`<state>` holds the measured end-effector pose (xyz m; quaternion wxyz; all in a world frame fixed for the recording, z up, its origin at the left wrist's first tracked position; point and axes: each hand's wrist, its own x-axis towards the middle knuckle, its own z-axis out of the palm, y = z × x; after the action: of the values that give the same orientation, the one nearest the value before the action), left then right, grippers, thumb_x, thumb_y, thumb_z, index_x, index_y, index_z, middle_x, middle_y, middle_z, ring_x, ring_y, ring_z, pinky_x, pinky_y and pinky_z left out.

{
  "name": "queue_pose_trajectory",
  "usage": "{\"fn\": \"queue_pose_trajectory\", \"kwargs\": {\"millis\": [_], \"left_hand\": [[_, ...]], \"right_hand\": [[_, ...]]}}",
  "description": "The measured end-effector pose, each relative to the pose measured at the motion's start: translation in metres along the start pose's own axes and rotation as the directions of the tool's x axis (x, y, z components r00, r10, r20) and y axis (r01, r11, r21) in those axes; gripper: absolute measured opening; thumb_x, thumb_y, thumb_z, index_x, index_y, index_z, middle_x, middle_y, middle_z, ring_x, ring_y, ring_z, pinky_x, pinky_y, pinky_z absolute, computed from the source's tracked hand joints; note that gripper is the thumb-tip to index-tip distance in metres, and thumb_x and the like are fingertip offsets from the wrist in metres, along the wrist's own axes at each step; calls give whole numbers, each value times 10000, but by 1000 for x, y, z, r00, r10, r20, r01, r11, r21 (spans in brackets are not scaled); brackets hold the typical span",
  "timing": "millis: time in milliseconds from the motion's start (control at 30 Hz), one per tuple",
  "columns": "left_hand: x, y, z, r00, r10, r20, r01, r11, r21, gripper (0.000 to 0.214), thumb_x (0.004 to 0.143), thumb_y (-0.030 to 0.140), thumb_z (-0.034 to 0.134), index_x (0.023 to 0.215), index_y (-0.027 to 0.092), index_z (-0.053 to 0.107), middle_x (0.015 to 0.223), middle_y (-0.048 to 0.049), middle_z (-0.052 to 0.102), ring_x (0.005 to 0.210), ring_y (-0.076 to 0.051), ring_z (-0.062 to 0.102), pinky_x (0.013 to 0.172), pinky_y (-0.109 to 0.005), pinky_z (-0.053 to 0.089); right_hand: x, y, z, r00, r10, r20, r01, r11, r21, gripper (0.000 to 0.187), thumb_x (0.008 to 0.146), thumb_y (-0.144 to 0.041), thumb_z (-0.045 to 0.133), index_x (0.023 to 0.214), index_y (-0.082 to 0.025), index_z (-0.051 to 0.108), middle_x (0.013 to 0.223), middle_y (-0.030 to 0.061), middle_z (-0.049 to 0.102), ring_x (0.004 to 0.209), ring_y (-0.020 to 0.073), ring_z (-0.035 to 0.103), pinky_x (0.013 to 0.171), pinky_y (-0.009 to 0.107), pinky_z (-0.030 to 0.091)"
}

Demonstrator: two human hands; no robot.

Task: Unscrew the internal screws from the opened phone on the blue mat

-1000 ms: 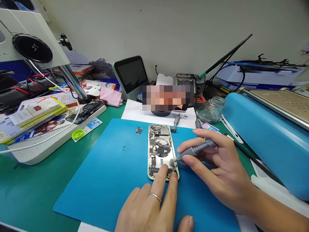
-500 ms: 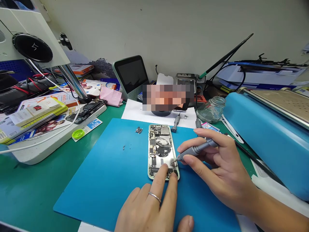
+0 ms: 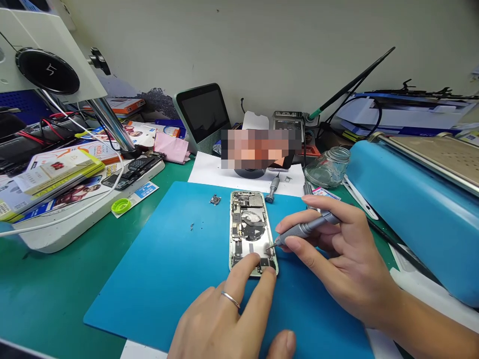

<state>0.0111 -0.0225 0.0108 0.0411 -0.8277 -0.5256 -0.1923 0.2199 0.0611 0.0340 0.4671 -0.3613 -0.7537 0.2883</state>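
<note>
An opened phone (image 3: 249, 247) with its inner parts bare lies upright on a blue mat (image 3: 160, 279). My left hand (image 3: 228, 309), a ring on one finger, rests two outstretched fingertips on the phone's lower end. Between the thumb and fingers of my right hand (image 3: 337, 254) is a grey precision screwdriver (image 3: 301, 230). Its tip points at the phone's lower right inside edge; whether it touches there I cannot tell. Left of the phone lie a small camera-like module (image 3: 215, 200) and tiny metal bits (image 3: 192, 226).
Behind the phone is a second screwdriver (image 3: 274, 187), near a glass jar (image 3: 329, 167). A blue machine (image 3: 415, 214) borders the right side. On the left stand a microscope arm (image 3: 112, 122), boxes (image 3: 56, 172) and a green cap (image 3: 121, 205). A screen device (image 3: 204, 117) stands behind.
The fingers of my left hand have shifted slightly, the ring finger moving left and the fingers spreading a little. My right hand keeps the screwdriver at nearly the same place.
</note>
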Motion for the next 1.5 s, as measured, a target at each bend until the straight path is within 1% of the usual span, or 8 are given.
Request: {"fn": "queue_pose_trajectory", "kwargs": {"millis": [133,200,300,433,533,733,933,1500], "left_hand": [[2,-7,-2,995,-67,-67,59,990,-126,367,1122,406,385,1413,305,584,1344,-19,743,735,-154,768,598,-298,605],[4,-8,-5,991,-120,-67,108,982,-155,310,1111,384,437,1371,309,589,1265,-18,751,742,-160,761,582,-303,584],[9,-6,-7,984,-169,-57,157,972,-174,248,1100,337,460,1296,308,610,1181,-11,740,731,-172,748,557,-318,563],[14,-3,-5,984,-165,-64,150,968,-199,196,1081,302,487,1206,283,637,1074,-14,724,761,-188,748,574,-323,563],[16,-2,-4,984,-156,-83,136,969,-206,193,1069,273,500,1197,271,645,1065,-16,727,754,-176,737,571,-315,542],[17,-3,-4,981,-130,-144,92,965,-246,192,1077,242,497,1188,271,651,1036,8,745,729,-155,705,599,-317,504],[16,-2,-2,980,-136,-146,90,955,-283,187,1067,226,512,1158,277,668,939,30,719,685,-150,658,585,-334,463],[15,-1,1,977,-137,-165,74,938,-339,188,1074,197,500,1130,295,650,925,44,703,712,-166,656,622,-334,431]], "right_hand": [[1,0,0,996,83,-40,-80,994,68,454,1040,-174,651,1412,-365,475,1004,9,750,880,182,779,732,312,719],[3,-2,-1,989,139,-53,-131,982,136,427,1042,-210,663,1395,-368,480,985,-3,758,857,175,780,715,301,729],[5,-6,-1,977,202,-67,-181,956,231,391,1035,-264,691,1360,-361,495,955,-16,776,796,159,778,680,276,732],[7,-11,-1,962,258,-83,-220,922,319,399,1000,-342,750,1321,-344,512,919,-20,795,742,155,783,644,254,724],[7,-14,1,953,295,-65,-251,892,375,428,983,-367,774,1320,-342,510,910,-23,800,718,154,787,634,254,722],[6,-17,3,954,299,-35,-263,886,382,431,971,-399,788,1309,-343,528,890,-26,805,697,144,769,630,242,717],[3,-18,4,958,285,-22,-252,880,403,408,984,-396,775,1312,-359,536,898,-34,812,693,132,765,625,226,714],[2,-20,5,950,313,5,-286,858,426,400,986,-347,780,1306,-342,539,896,-36,813,695,108,763,649,191,701]]}}
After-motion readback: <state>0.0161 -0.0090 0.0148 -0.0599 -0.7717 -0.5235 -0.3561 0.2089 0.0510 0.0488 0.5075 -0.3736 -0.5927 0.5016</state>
